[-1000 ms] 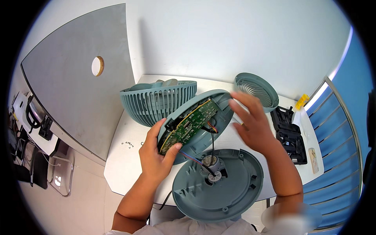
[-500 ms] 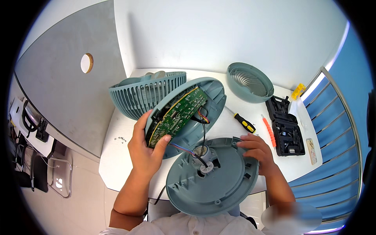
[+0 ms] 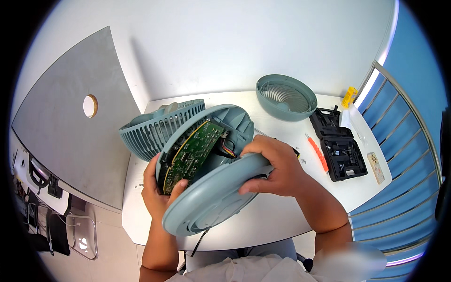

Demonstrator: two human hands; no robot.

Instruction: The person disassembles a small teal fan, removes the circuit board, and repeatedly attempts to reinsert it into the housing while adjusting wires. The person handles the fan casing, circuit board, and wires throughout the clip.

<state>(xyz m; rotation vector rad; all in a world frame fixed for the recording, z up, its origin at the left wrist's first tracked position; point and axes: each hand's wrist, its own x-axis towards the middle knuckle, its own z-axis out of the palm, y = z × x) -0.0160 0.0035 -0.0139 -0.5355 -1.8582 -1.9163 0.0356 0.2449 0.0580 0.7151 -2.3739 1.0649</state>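
Note:
My left hand (image 3: pixel 157 195) is closed on the rim of a grey-green fan base housing (image 3: pixel 240 121), its thumb by the green circuit board (image 3: pixel 192 152) inside. Coloured wires (image 3: pixel 229 149) run from beside the board down into the housing. The round base cover (image 3: pixel 206 202) is tilted over the housing's near part, its smooth outer face toward me. My right hand (image 3: pixel 279 167) grips the cover's upper right edge, thumb on the outer face and fingers over the rim. The cover hides its own inner side and the motor.
The slatted fan cage (image 3: pixel 157 134) stands behind on the left, and a round shell (image 3: pixel 284 112) at the back. To the right lie an orange-handled tool (image 3: pixel 318 152), an open black tool case (image 3: pixel 345 160) and a remote (image 3: pixel 376 167). A black cord (image 3: pixel 199 242) hangs over the front edge.
My right hand has lifted the cover and flipped it up against the housing, so its inner side no longer shows. The housing has shifted slightly left and down in view.

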